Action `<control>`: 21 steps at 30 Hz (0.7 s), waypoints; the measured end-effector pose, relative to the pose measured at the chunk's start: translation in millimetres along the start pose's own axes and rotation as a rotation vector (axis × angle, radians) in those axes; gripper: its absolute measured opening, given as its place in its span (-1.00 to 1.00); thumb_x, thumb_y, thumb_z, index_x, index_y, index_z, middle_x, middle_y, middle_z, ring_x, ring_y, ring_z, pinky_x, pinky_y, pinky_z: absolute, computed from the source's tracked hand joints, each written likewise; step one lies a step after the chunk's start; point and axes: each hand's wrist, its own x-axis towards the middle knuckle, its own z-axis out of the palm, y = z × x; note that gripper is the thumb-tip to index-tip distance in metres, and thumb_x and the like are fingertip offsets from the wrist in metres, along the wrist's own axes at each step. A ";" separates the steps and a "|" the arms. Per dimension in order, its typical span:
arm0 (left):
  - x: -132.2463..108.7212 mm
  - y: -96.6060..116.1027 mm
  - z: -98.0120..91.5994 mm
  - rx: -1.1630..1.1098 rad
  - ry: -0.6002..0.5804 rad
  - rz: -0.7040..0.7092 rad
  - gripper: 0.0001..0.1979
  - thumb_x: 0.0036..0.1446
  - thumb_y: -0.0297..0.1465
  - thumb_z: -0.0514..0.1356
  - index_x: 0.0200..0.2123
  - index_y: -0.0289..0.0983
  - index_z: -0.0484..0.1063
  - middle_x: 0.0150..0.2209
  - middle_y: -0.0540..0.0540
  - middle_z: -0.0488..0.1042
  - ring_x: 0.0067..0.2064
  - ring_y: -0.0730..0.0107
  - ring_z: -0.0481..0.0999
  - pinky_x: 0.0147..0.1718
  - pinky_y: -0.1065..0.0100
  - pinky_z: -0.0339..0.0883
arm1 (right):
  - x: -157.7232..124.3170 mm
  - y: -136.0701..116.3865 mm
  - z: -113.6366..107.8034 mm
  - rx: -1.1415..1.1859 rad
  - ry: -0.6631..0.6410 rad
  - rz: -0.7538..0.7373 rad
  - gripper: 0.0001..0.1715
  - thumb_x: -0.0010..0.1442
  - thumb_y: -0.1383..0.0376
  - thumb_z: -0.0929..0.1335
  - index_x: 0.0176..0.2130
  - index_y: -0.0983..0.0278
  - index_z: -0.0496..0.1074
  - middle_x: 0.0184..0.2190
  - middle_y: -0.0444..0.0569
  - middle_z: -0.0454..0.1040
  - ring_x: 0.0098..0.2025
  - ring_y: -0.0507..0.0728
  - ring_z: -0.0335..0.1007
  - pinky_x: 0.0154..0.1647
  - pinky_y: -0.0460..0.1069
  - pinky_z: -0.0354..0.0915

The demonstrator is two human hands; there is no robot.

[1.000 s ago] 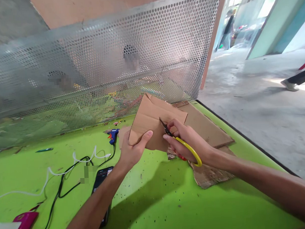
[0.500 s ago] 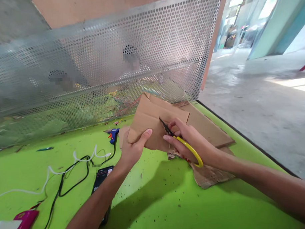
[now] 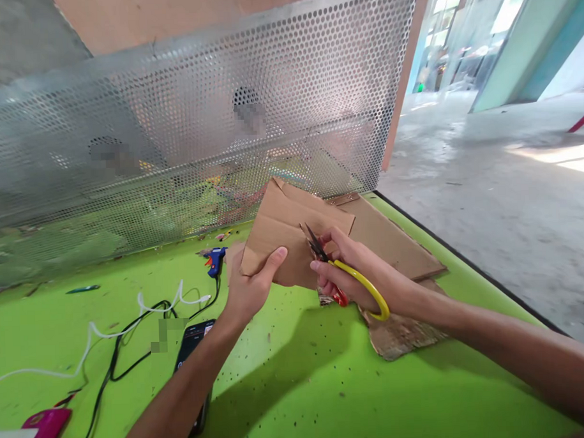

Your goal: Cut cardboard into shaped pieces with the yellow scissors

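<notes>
My left hand [image 3: 249, 287] grips the near left edge of a brown cardboard piece [image 3: 283, 229], held tilted above the green table [image 3: 298, 385]. My right hand [image 3: 356, 271] is closed around scissors [image 3: 344, 278] with a yellow and a red handle. Their dark blades are parted and sit in a cut in the cardboard's near edge. More cardboard sheets [image 3: 393, 241] lie flat on the table under and behind my right hand.
A perforated metal screen [image 3: 197, 120] stands along the table's far side, with people seated behind it. On the left lie a blue glue gun [image 3: 215, 259], black and white cables [image 3: 133, 320], a phone [image 3: 193, 340] under my left forearm and a pink object [image 3: 40, 427]. The table's right edge borders a concrete floor.
The scissor blades have parted and the red handle now shows below my right hand. The cardboard and my left hand have barely shifted. A person walking in the far background is gone.
</notes>
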 end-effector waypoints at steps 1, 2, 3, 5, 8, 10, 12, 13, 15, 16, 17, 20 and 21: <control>-0.1 1.8 -0.2 0.007 -0.009 -0.012 -0.71 0.06 -0.21 0.39 -0.23 -0.30 0.64 -0.26 -0.11 0.67 -0.26 0.25 0.62 -0.25 0.33 0.54 | 0.4 1.9 0.8 0.015 0.004 0.012 -0.75 0.42 0.08 0.24 -0.06 0.16 0.13 -0.51 -0.21 0.47 -0.61 0.02 0.38 -0.64 -0.13 0.21; -0.5 3.8 -0.1 0.011 -0.018 -0.027 -0.71 0.06 -0.21 0.39 -0.24 -0.31 0.64 -0.27 -0.12 0.67 -0.27 0.24 0.62 -0.27 0.32 0.54 | 0.8 3.5 1.5 0.027 0.009 0.025 -0.74 0.42 0.06 0.24 -0.06 0.16 0.12 -0.51 -0.21 0.46 -0.63 0.02 0.36 -0.66 -0.13 0.19; -1.1 6.1 0.2 0.016 -0.027 -0.042 -0.70 0.04 -0.20 0.39 -0.25 -0.32 0.64 -0.27 -0.13 0.67 -0.28 0.22 0.63 -0.28 0.31 0.55 | 1.2 4.6 2.0 0.036 0.016 0.036 -0.73 0.41 0.05 0.24 -0.07 0.15 0.12 -0.52 -0.22 0.46 -0.64 0.01 0.35 -0.68 -0.13 0.18; -2.8 10.3 1.5 0.031 -0.038 -0.063 -0.67 0.02 -0.19 0.39 -0.25 -0.33 0.64 -0.28 -0.16 0.68 -0.27 0.17 0.64 -0.29 0.29 0.56 | 2.2 5.4 2.4 0.051 0.021 0.049 -0.73 0.41 0.04 0.25 -0.08 0.14 0.12 -0.52 -0.22 0.45 -0.66 0.02 0.34 -0.70 -0.13 0.18; -4.6 13.5 3.2 0.044 -0.047 -0.064 -0.65 -0.02 -0.18 0.41 -0.26 -0.34 0.64 -0.27 -0.18 0.68 -0.27 0.12 0.66 -0.30 0.26 0.58 | 3.6 2.8 1.3 0.052 0.023 0.059 -0.74 0.40 0.06 0.25 -0.08 0.15 0.12 -0.54 -0.23 0.44 -0.65 0.03 0.35 -0.71 -0.13 0.16; -4.8 13.0 3.5 0.030 -0.049 -0.069 -0.64 -0.03 -0.17 0.41 -0.26 -0.34 0.64 -0.26 -0.18 0.68 -0.26 0.12 0.66 -0.30 0.26 0.58 | 4.5 0.1 -0.1 0.007 0.041 0.049 -0.76 0.39 0.10 0.26 -0.08 0.16 0.14 -0.53 -0.22 0.44 -0.64 0.03 0.34 -0.67 -0.12 0.17; -4.6 11.5 3.2 -0.001 -0.045 -0.091 -0.62 -0.04 -0.16 0.43 -0.24 -0.33 0.64 -0.25 -0.18 0.68 -0.24 0.12 0.66 -0.29 0.26 0.58 | 5.6 -2.6 -1.1 -0.063 0.082 0.016 -0.78 0.36 0.14 0.28 -0.10 0.18 0.16 -0.51 -0.19 0.44 -0.60 0.03 0.35 -0.61 -0.11 0.18; -4.6 10.7 2.9 -0.018 -0.037 -0.104 -0.61 -0.04 -0.16 0.43 -0.23 -0.34 0.64 -0.24 -0.18 0.68 -0.23 0.11 0.66 -0.28 0.26 0.58 | 6.2 -3.7 -1.2 -0.096 0.106 -0.006 -0.78 0.35 0.16 0.29 -0.11 0.19 0.17 -0.50 -0.18 0.44 -0.57 0.03 0.36 -0.58 -0.10 0.19; -4.6 9.8 2.5 -0.038 -0.017 -0.127 -0.58 -0.06 -0.15 0.45 -0.21 -0.35 0.64 -0.24 -0.18 0.68 -0.22 0.11 0.66 -0.26 0.25 0.58 | 7.4 -5.5 -0.7 -0.141 0.158 -0.045 -0.80 0.33 0.19 0.31 -0.13 0.20 0.18 -0.48 -0.16 0.44 -0.50 0.06 0.38 -0.52 -0.08 0.20; -4.8 9.7 2.5 -0.041 -0.009 -0.134 -0.57 -0.07 -0.15 0.45 -0.21 -0.35 0.64 -0.24 -0.19 0.68 -0.22 0.11 0.65 -0.26 0.25 0.58 | 8.0 -6.3 -0.1 -0.158 0.184 -0.060 -0.80 0.32 0.20 0.31 -0.14 0.20 0.18 -0.48 -0.16 0.43 -0.47 0.07 0.39 -0.49 -0.07 0.20; -4.9 9.6 2.4 -0.043 -0.002 -0.137 -0.56 -0.07 -0.15 0.45 -0.20 -0.35 0.64 -0.24 -0.19 0.68 -0.22 0.11 0.65 -0.25 0.25 0.58 | 8.6 -7.0 0.5 -0.174 0.206 -0.074 -0.80 0.31 0.21 0.32 -0.15 0.20 0.19 -0.48 -0.16 0.42 -0.46 0.07 0.39 -0.47 -0.06 0.21; -4.9 9.1 2.6 -0.057 0.000 -0.143 -0.58 -0.06 -0.16 0.45 -0.20 -0.34 0.64 -0.23 -0.18 0.68 -0.22 0.13 0.65 -0.23 0.25 0.57 | 9.5 -8.5 1.4 -0.211 0.253 -0.103 -0.80 0.28 0.25 0.34 -0.16 0.21 0.20 -0.49 -0.18 0.39 -0.45 0.07 0.36 -0.43 -0.06 0.20; -4.7 8.6 2.6 -0.067 -0.006 -0.145 -0.59 -0.05 -0.16 0.45 -0.20 -0.34 0.64 -0.22 -0.18 0.68 -0.21 0.13 0.64 -0.22 0.25 0.57 | 9.3 -8.8 1.1 -0.216 0.250 -0.101 -0.80 0.28 0.25 0.34 -0.16 0.21 0.20 -0.49 -0.19 0.38 -0.46 0.06 0.35 -0.44 -0.06 0.20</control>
